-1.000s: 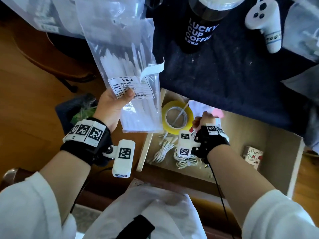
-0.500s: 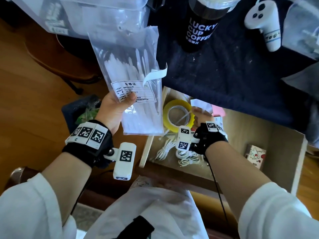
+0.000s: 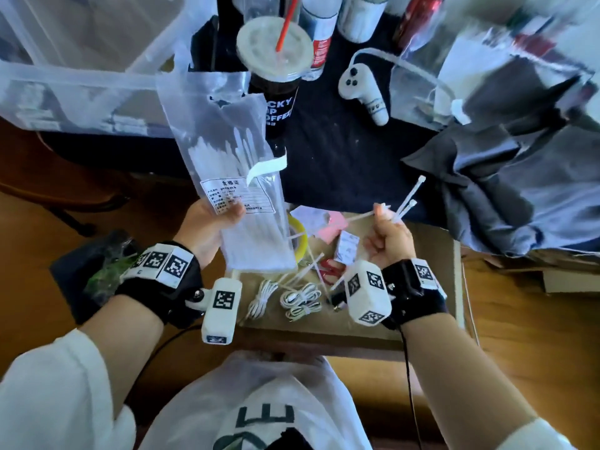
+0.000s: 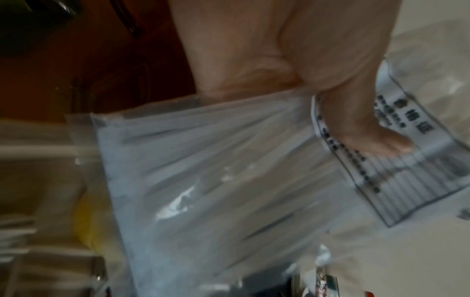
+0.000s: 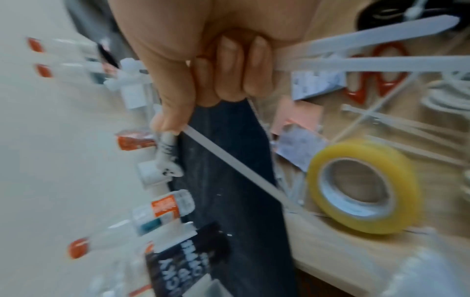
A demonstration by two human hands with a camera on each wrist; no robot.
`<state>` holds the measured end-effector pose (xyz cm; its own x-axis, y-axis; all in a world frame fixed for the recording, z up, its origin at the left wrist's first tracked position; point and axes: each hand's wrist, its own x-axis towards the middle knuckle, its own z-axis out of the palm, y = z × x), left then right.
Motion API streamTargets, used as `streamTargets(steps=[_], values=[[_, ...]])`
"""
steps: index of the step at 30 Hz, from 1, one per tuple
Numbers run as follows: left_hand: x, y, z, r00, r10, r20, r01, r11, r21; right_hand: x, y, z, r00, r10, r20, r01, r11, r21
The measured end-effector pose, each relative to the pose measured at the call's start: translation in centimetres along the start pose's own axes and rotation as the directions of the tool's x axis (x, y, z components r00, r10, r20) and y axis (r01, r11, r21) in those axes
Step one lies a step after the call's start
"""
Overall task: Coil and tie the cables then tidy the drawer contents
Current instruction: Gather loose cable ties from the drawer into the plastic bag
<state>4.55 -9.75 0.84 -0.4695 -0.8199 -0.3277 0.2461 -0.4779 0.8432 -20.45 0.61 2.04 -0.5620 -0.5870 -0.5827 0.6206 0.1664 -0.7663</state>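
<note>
a: ok, left hand [image 3: 207, 228] grip is closed on the clear plastic bag of white cable ties [image 3: 240, 190], thumb pressed on its printed label [image 4: 396, 152], bag held upright over the drawer's left edge.

b: right?

a: right hand [image 3: 388, 238] is fisted around a few loose white cable ties [image 3: 407, 203], heads poking up past the fingers [image 5: 244, 66], tails trailing down toward the drawer.

b: cables?

a: coiled white cables [image 3: 300, 298] lie at the front of the open wooden drawer [image 3: 431, 241], one more bundle [image 3: 261, 297] just left of them. more loose ties lie scattered beside them. yellow tape roll [image 5: 361, 186] at the back left, red-handled scissors [image 3: 329, 269] mid drawer.

b: bench?

a: black coffee cup with a red straw [image 3: 274, 76] and white controller [image 3: 363, 89] on the dark bench.
</note>
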Motion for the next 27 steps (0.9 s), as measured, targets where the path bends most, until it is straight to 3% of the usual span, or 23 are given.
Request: streamTargets(steps=[3,7,14,17,21,23,27], values=[[0.0,0.0,1.3,0.986,-0.048,0.161,0.060,0.996,-0.066,-0.4,-2.6,-0.1,0.996,-0.086,-0.004,0.086,0.994,0.074],[0.3,-0.5,2.9,0.964,-0.108,0.242,0.146,0.979,-0.144,-1.4,-4.0,0.4,0.978,-0.192,0.086,0.183,0.978,0.101],[1.8,0.5,5.0,0.974,-0.153,0.164,0.171,0.980,-0.102,-3.1,-3.7,0.2,0.936,-0.285,0.207,0.269,0.958,0.100],[2.2,0.6,5.2,0.975,-0.164,0.149,0.176,0.982,-0.071,-3.5,-4.2,0.2,0.940,-0.222,0.259,0.196,0.973,0.121],[2.6,1.0,5.3,0.985,-0.150,0.081,0.156,0.985,-0.076,-3.7,-5.0,-0.4,0.915,0.007,0.403,-0.017,1.000,0.023],[2.5,1.5,5.2,0.988,-0.146,0.059,0.148,0.988,-0.043,-3.8,-5.0,-1.0,0.901,0.027,0.432,-0.052,0.998,0.047],[2.5,1.8,4.9,0.988,-0.128,0.084,0.125,0.992,0.031,-2.9,-5.0,-1.4,0.930,0.010,0.368,-0.032,0.998,0.054]])
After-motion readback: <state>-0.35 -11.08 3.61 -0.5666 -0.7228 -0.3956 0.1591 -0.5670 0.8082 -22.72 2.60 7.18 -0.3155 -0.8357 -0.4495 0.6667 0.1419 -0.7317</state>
